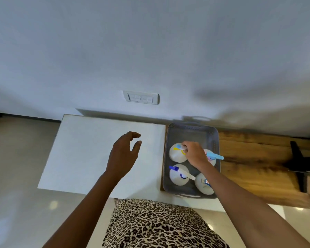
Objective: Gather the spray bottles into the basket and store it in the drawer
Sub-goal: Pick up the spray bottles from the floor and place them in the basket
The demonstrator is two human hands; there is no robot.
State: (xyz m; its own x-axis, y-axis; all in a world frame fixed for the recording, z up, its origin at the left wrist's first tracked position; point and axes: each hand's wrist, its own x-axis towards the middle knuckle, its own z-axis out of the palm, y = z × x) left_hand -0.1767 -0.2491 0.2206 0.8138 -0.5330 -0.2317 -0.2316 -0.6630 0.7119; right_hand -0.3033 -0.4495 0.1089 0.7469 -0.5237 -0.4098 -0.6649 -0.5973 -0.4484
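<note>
Nearest me I see a leopard-print garment [150, 224] at the frame's bottom. Beyond it, my left hand [123, 154] hovers over the white tabletop [79, 154], fingers loosely spread and curled, holding nothing. To its right, the grey basket [191, 127] sits at the seam between the white top and a wooden surface [258, 167], holding four white spray bottles upright. My right hand [195, 153] reaches in, fingers closed around the yellow-trimmed bottle [176, 153]. A wall switch plate [141, 97] lies farthest.
</note>
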